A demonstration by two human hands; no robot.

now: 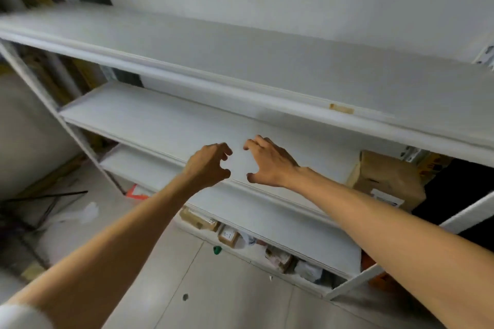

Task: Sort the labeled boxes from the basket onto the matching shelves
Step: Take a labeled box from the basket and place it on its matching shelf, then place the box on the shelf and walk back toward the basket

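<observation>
Both hands reached side by side over the front edge of the second shelf (160, 120). The left hand (208, 165) and right hand (270, 163) faced each other with a narrow gap between them. Their fingers were half curled and the thumbs held apart, and neither gripped anything that could be made out against the white board.

Four white shelves showed in the rack: the top shelf (240, 56), the second, the third shelf (267, 222) and the bottom shelf (248, 255) near the floor (227, 296).

One brown carton (387, 176) with a white label stood at the right end of the second shelf, well apart from the hands. Three small brown boxes lay on the bottom shelf: a left box (197, 219), a labeled box (228, 235) just beside it, and a right box (278, 258) farther along. The label's writing was too blurred to read. One small green thing (217, 249) lay on the floor just before that shelf.
</observation>
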